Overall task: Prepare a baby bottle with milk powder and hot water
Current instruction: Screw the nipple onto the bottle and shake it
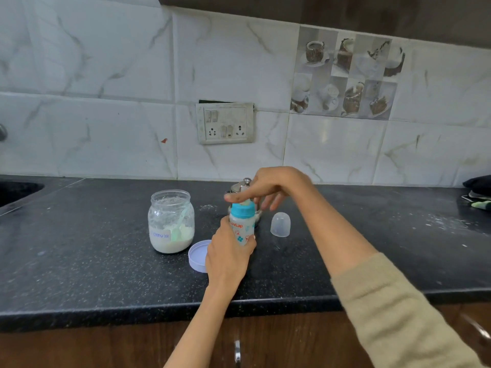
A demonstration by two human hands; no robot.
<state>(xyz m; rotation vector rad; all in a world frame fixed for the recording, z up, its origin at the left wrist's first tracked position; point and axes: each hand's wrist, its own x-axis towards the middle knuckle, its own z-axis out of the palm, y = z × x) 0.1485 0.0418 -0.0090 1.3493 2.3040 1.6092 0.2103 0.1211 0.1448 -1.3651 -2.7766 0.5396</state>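
The baby bottle (242, 226) stands upright on the worktop (106, 274), blue teat collar fitted. The left hand (228, 257) has its grip clamped round the body; right hand (268, 188) fingers extended over the teat, grip apart. Right of the bottle: the clear cap (280, 224), not yet fitted. Left: the formula jar (170, 224), open. Judged near completion.

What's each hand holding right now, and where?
Left hand grips the bottle around its lower body. Right hand holds nothing; its fingers touch the bottle's top.
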